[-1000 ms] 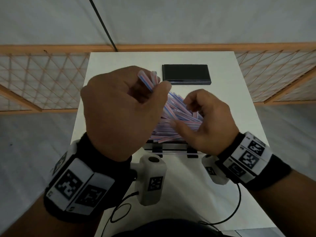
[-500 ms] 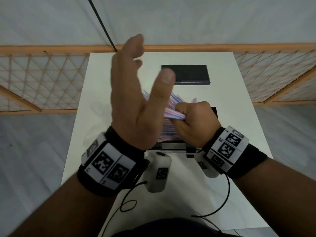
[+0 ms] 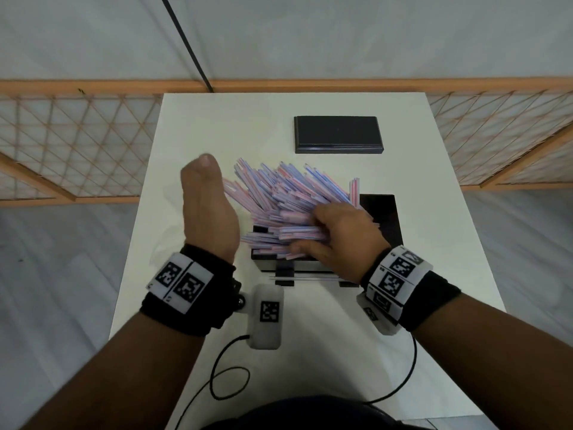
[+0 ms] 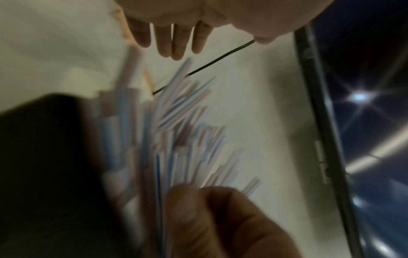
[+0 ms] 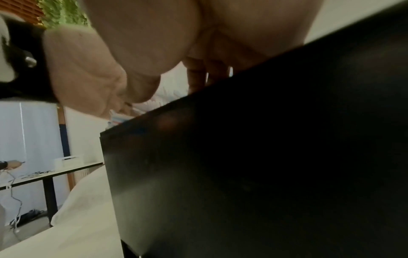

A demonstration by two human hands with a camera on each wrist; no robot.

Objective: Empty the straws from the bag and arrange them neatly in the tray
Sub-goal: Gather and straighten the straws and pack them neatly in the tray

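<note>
A big loose heap of pink, blue and white striped straws fans out to the left from the black tray and overhangs its left rim. My right hand lies on the heap's right side, fingers and thumb curled round a bundle of straws. The left wrist view shows that right hand gripping blurred straws. My left hand stands edge-on just left of the heap with straight fingers, holding nothing. In the right wrist view the tray's black wall hides most of the straws.
A flat black rectangular box lies at the back of the white table. A faint clear film, perhaps the bag, lies by the table's left edge. Wooden lattice fencing surrounds the table. Camera cables loop near the front.
My left hand let go of the few straws it held, rose open in front of the camera, then dropped beside the heap's left side. My right hand kept gripping straws over the tray.
</note>
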